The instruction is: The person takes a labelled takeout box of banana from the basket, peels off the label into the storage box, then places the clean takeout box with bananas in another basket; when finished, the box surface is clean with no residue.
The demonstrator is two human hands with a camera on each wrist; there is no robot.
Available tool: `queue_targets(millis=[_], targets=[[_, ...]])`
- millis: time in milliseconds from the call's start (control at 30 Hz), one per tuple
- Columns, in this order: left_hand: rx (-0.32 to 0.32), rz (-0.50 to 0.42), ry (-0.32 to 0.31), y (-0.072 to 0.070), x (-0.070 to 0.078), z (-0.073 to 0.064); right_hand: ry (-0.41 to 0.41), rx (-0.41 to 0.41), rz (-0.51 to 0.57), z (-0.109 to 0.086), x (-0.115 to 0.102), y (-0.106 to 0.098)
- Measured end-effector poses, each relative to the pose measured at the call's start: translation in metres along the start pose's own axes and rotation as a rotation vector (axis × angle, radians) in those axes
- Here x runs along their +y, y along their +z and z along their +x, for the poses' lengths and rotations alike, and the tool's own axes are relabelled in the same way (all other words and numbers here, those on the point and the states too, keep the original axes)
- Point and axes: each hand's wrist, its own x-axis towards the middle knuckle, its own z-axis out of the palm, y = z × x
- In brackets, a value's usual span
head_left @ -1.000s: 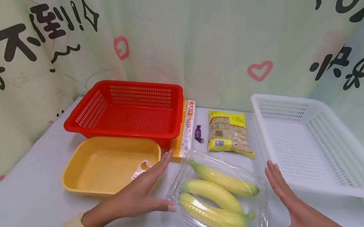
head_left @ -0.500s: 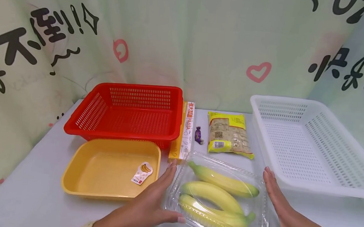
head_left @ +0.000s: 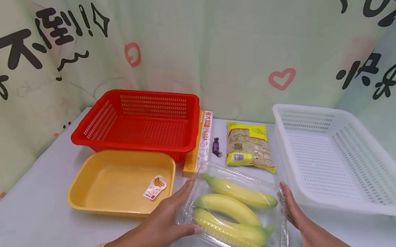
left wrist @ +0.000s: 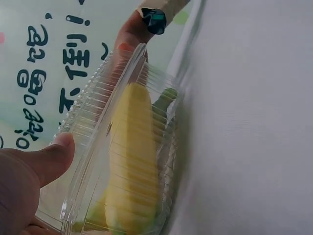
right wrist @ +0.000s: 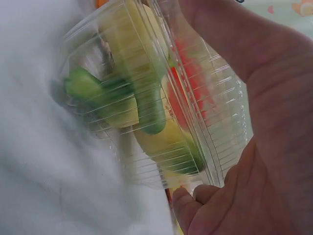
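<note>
A clear plastic clamshell box (head_left: 241,175) with three bananas (head_left: 229,207) inside is held between both hands, slightly tilted. My left hand (head_left: 166,218) grips its left side, with the thumb on the near left edge. On the opposite side, my right hand (head_left: 318,237) holds the box with fingers along the right edge and thumb near the front corner. The left wrist view shows a banana (left wrist: 132,161) through the ribbed side wall. Green banana tips (right wrist: 151,115) show in the right wrist view. Fingertips under the box are partly hidden.
A yellow tray (head_left: 107,209) with a banana-picture tag (head_left: 155,187) stands left, before a red basket (head_left: 133,147). Behind the box lie a pasta box (head_left: 204,135), a purple-wrapped candy (head_left: 216,147) and a yellow-and-brown bag (head_left: 250,145). A white basket (head_left: 338,204) stands right.
Both hands have moved inward from beside the clamshell box and now grip its sides. The box has shifted slightly left and tilted a little. Other objects stay in place.
</note>
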Motion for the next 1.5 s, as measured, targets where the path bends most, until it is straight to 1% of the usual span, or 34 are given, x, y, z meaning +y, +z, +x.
queue_targets(millis=[167, 300, 467, 567, 633, 667, 733, 800, 900, 1000, 1100, 1200, 1367, 1500], targets=[[0.034, 0.009, 0.038, -0.004, 0.006, 0.000, -0.063, 0.025, 0.006, 0.004, -0.009, -0.004], [0.065, 0.025, 0.057, -0.010, 0.013, 0.000, -0.073, 0.037, -0.040, 0.007, -0.014, -0.010], [0.071, 0.017, 0.064, -0.023, 0.023, 0.002, -0.104, 0.047, -0.053, 0.014, -0.021, -0.019], [0.074, 0.033, 0.059, -0.032, 0.030, 0.005, -0.085, 0.050, -0.057, 0.021, -0.029, -0.024], [0.069, 0.020, 0.058, -0.039, 0.034, 0.008, -0.070, 0.051, -0.080, 0.026, -0.034, -0.028], [0.075, 0.020, 0.054, -0.043, 0.036, 0.008, -0.054, 0.052, -0.098, 0.029, -0.037, -0.029], [0.082, 0.001, 0.026, -0.050, 0.039, 0.008, -0.017, 0.055, -0.144, 0.038, -0.043, -0.032], [0.095, -0.014, 0.015, -0.058, 0.040, 0.007, 0.013, 0.057, -0.187, 0.048, -0.050, -0.035], [0.126, -0.013, -0.002, -0.070, 0.042, 0.006, 0.049, 0.055, -0.196, 0.064, -0.061, -0.039], [0.149, 0.003, 0.019, -0.081, 0.042, 0.006, 0.034, 0.049, -0.154, 0.080, -0.068, -0.042], [0.160, 0.033, 0.034, -0.092, 0.041, 0.007, -0.009, 0.041, -0.113, 0.094, -0.071, -0.045], [0.159, 0.057, 0.047, -0.103, 0.038, 0.009, -0.051, 0.035, -0.088, 0.108, -0.073, -0.048], [0.166, 0.089, 0.055, -0.121, 0.034, 0.013, -0.066, 0.017, -0.076, 0.128, -0.076, -0.051], [0.195, 0.116, 0.065, -0.134, 0.033, 0.014, -0.093, -0.007, -0.044, 0.145, -0.080, -0.052]])
